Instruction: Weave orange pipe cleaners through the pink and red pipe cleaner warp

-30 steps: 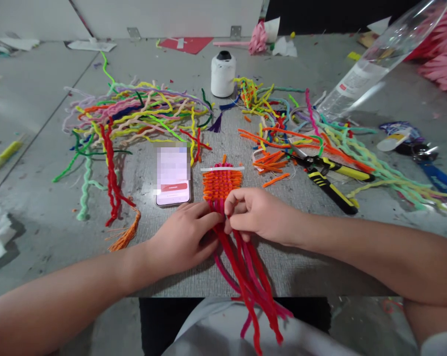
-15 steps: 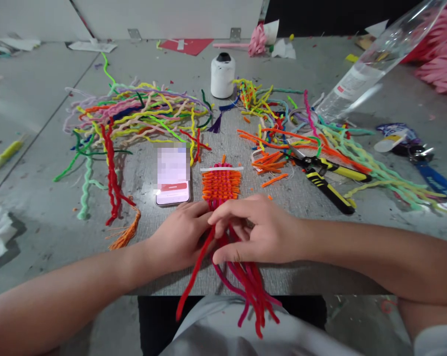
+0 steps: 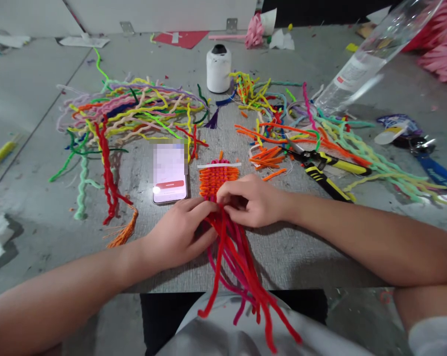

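Observation:
An orange and magenta woven piece [image 3: 218,180] lies on the grey table, with a thin white strip [image 3: 219,165] across its top. Long red and magenta fuzzy stems [image 3: 242,267] trail from it over the table's front edge. My left hand [image 3: 186,227] is closed on stems at the lower left of the weave. From the right, my right hand [image 3: 251,201] pinches a red stem just below the weave, its fingertips close to those of my left hand.
A lit phone [image 3: 169,173] lies left of the weave. Behind stand a white bottle [image 3: 218,69] and heaps of coloured stems [image 3: 134,106]. Yellow-black pliers [image 3: 327,183], cut orange pieces [image 3: 268,158] and a clear plastic bottle [image 3: 360,69] are on the right.
My right hand has moved up toward the weave and its fingers have closed into a pinch. The loose red stem has swung right. The view has shifted slightly.

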A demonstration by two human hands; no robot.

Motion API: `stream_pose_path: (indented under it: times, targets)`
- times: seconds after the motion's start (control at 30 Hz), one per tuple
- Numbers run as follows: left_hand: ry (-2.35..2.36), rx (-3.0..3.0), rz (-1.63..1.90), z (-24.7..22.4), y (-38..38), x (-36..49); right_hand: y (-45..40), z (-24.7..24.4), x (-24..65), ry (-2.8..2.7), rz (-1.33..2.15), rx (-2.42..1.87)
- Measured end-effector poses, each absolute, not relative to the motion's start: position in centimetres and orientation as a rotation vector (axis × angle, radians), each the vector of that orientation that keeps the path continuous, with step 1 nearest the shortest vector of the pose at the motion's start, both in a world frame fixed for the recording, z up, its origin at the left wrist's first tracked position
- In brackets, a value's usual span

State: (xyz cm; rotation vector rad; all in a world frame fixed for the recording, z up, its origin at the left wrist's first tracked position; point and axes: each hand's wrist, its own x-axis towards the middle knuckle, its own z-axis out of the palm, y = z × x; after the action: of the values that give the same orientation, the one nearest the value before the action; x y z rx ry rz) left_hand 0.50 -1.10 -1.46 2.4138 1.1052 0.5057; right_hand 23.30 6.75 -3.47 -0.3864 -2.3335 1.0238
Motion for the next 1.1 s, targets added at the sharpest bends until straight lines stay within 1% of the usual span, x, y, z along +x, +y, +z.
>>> stream_pose_path:
  times: [0.2, 0.43, 0.57, 0.77, 0.93, 1.1]
  targets:
    - [1.099, 2.386, 0.573, -1.1, -1.3, 0.6, 7.3, -4.5, 23.4, -2.389, 0.738, -0.224]
    - [1.127, 2.349, 0.602, -0.8, -1.5, 0.6, 6.9, -3.5, 23.5, -2.484, 0.409, -0.013]
    - [1.076, 2.315, 0.640, -0.8, -1.5, 0.5, 6.6, -3.0, 23.6, -2.511, 0.276, 0.073]
    - [0.946, 2.313, 0.649, -0.4, -1.4, 0.4, 6.6, -3.0, 23.6, -2.493, 0.227, 0.064]
    - [0.951, 2.303, 0.599, -0.5, -1.3, 0.3, 6.7, -3.2, 23.8, -2.521, 0.228, 0.088]
    - [0.939, 2.379, 0.644, -0.4, -1.1, 0.4, 6.5, -3.1, 23.7, -2.536, 0.268, 0.093]
